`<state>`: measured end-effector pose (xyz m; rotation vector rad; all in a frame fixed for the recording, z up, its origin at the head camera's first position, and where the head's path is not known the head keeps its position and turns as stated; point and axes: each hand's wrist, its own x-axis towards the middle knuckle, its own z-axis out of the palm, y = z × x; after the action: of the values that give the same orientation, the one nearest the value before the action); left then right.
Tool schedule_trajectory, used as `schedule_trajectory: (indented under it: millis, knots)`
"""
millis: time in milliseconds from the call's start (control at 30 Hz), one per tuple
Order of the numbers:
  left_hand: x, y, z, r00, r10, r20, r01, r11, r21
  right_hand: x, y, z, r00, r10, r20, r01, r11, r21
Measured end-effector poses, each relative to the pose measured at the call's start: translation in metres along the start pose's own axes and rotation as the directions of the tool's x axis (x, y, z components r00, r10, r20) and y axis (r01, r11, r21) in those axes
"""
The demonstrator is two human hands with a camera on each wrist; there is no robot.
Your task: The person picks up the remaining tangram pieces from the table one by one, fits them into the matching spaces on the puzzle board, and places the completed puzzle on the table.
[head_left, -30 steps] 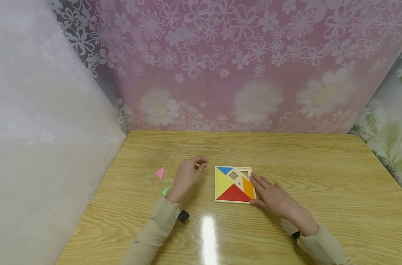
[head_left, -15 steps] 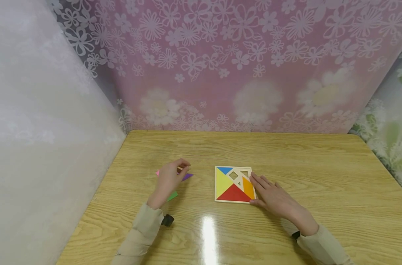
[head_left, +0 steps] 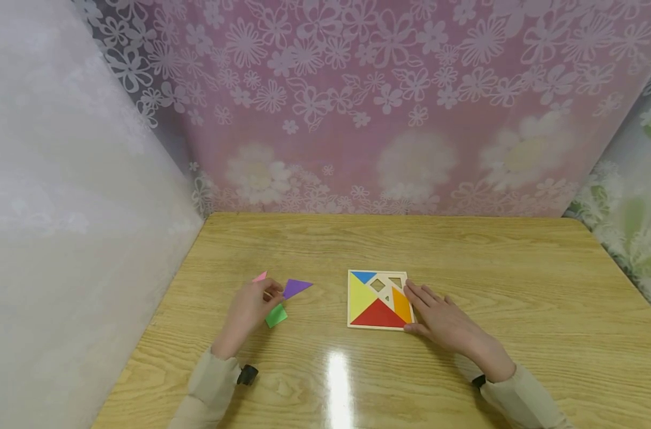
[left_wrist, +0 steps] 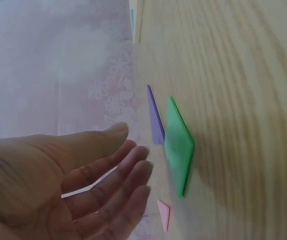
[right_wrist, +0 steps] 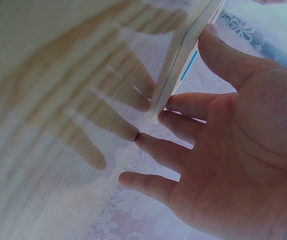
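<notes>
Fingers of the right hand (head_left: 446,322) lie straight and slightly parted, thumb well away from them, set against the right edge of the board (head_left: 387,279) without curling round it. Thumb near, fingers farther along: it looks like steadying, to stop the board sliding, rather than lifting. The board rests flat on the table (head_left: 492,262), between the two hands. On its near side sits the red piece (head_left: 379,314), with the orange piece (head_left: 403,305) to the right and the yellow piece (head_left: 360,299) to the left.

Well left of the board lies the green piece (head_left: 276,316). The left hand (head_left: 249,307) is just beside it, fingers loosely bent, thumb apart, pinching nothing that its wrist view shows; whether a fingertip touches the green cannot be told. A little farther lies the purple piece (head_left: 297,288), its sharp end toward the board, and, left of that, the pink piece (head_left: 261,277), partly covered by the hand. All three seem kept aside for easy left-hand reach.

The board's far left corner holds the blue piece (head_left: 364,276); three cut-outs (head_left: 378,286) show bare toward the far right, matching the loose pieces in number. Beyond hangs a flowered curtain (head_left: 357,149).
</notes>
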<state>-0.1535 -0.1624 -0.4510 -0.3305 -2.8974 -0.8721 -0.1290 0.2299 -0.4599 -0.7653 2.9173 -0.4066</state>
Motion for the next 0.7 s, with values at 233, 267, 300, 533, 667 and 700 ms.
schedule_trajectory:
  millis: [233, 267, 300, 533, 667, 700]
  knots:
    - [-0.012, -0.006, -0.005, 0.994, -0.037, 0.100, 0.024, 0.992, 0.126, -0.001, 0.000, 0.000, 1.000, -0.002, -0.001, 0.002, 1.000, -0.003]
    - [-0.013, -0.006, -0.006, 0.994, -0.040, 0.105, 0.025, 0.990, 0.137, -0.001, 0.000, 0.000, 1.000, -0.005, -0.004, 0.005, 1.000, -0.005]
    - [-0.014, -0.006, -0.006, 0.993, -0.042, 0.106, 0.027, 0.990, 0.142, 0.000, 0.000, 0.000, 1.000, -0.008, -0.007, 0.008, 1.000, -0.008]
    - [-0.016, -0.006, -0.004, 0.992, -0.050, 0.113, 0.034, 0.990, 0.139, 0.000, 0.001, 0.001, 1.000, -0.004, -0.002, 0.004, 1.000, -0.005]
    - [-0.015, -0.007, -0.003, 0.992, -0.069, 0.108, 0.055, 0.990, 0.127, 0.000, 0.002, 0.000, 1.000, -0.002, 0.005, 0.002, 1.000, -0.005]
    - [-0.015, -0.008, -0.003, 0.992, -0.069, 0.105, 0.056, 0.991, 0.124, 0.000, 0.002, 0.000, 1.000, -0.003, 0.005, 0.003, 1.000, -0.008]
